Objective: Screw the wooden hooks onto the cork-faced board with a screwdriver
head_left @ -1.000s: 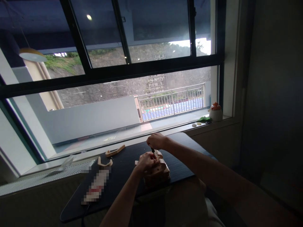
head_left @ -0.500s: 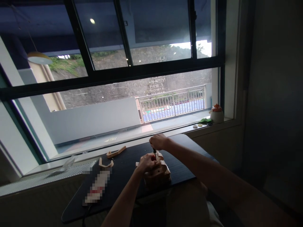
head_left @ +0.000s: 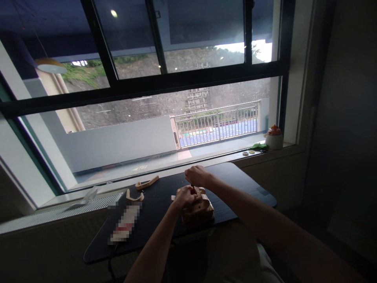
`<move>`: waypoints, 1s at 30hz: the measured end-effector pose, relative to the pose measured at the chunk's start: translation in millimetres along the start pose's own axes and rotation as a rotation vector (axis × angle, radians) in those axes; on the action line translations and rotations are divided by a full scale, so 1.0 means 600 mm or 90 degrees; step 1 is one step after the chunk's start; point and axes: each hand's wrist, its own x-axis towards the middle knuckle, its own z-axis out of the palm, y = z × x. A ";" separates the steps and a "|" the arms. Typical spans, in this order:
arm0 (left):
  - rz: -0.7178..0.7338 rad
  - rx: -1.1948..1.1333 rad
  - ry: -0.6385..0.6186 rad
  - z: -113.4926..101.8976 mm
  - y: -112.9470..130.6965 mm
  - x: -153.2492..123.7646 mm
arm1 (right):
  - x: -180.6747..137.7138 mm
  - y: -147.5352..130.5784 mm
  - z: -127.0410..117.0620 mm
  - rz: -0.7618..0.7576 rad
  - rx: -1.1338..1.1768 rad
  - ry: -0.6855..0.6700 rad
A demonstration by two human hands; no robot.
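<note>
A brown wooden assembly (head_left: 197,212) with curved parts and a dark round hole sits near the front edge of the dark table (head_left: 232,192). My left hand (head_left: 185,196) is closed at its upper left side, fingers pinched on the wooden part there. Above it, my right hand (head_left: 196,176) is wrapped round a screwdriver (head_left: 193,187), whose dark shaft points down toward the wood beside my left fingertips. Most of the screwdriver, and its tip, are hidden by my hands.
Two bent wooden pieces, one angled (head_left: 147,182) and one U-shaped (head_left: 135,195), lie at the table's back left. Nearer stands a blurred-out flat item (head_left: 126,224) with a cable. The window sill holds a white pot with an orange top (head_left: 274,137) and tape rolls (head_left: 245,153).
The camera view has shifted slightly, moving the scene a little right and up. My right hand sits a little lower over the wooden assembly, with less of the screwdriver shaft showing.
</note>
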 end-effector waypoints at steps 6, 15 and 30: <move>-0.002 0.003 0.012 -0.001 0.005 -0.003 | 0.000 -0.002 -0.025 0.016 -0.012 -0.030; 0.002 -0.007 0.002 -0.003 0.007 -0.005 | 0.002 0.015 -0.010 0.014 -0.016 -0.046; 0.002 -0.006 0.012 -0.007 0.015 -0.011 | -0.011 0.012 -0.038 0.004 0.000 -0.041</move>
